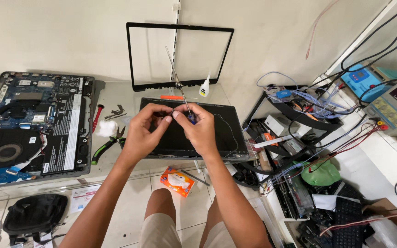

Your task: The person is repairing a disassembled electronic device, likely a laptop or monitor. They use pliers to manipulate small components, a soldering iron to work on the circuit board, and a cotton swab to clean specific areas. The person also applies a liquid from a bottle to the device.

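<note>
Glass forms the top of the desk (129, 98), which runs along a pale wall, with a tiled floor showing beneath it. Both hands meet over the middle of the desk, above a dark laptop screen panel (228, 133) lying flat. The left hand (143, 133) has its fingers pinched narrow at the tips, touching the fingertips of the right hand; what they pinch is too small to tell. The right hand (201, 131) has its fingers closed around a screwdriver (180, 85), whose blue handle shows at the knuckles and whose thin metal shaft rises away towards the wall.

Far behind the hands, an empty black screen bezel (180, 57) leans upright against the wall, with a small white glue bottle (204, 87) standing at its right foot. At the left, an opened laptop base (37, 121) lies with its circuit board and fan exposed. Between it and the panel lie a red-handled tool (97, 117), a wad of white cotton (106, 128), small metal hinges (116, 111) and green-handled pliers (104, 147).

Near the person's knees, an orange packet (177, 181) lies on the floor, and a black bag (35, 213) sits at the near left. On the right, a black rack (295, 119) holds tangled cables and boxes, with bench instruments (391, 103) further right and a green bag (322, 174) just below.
</note>
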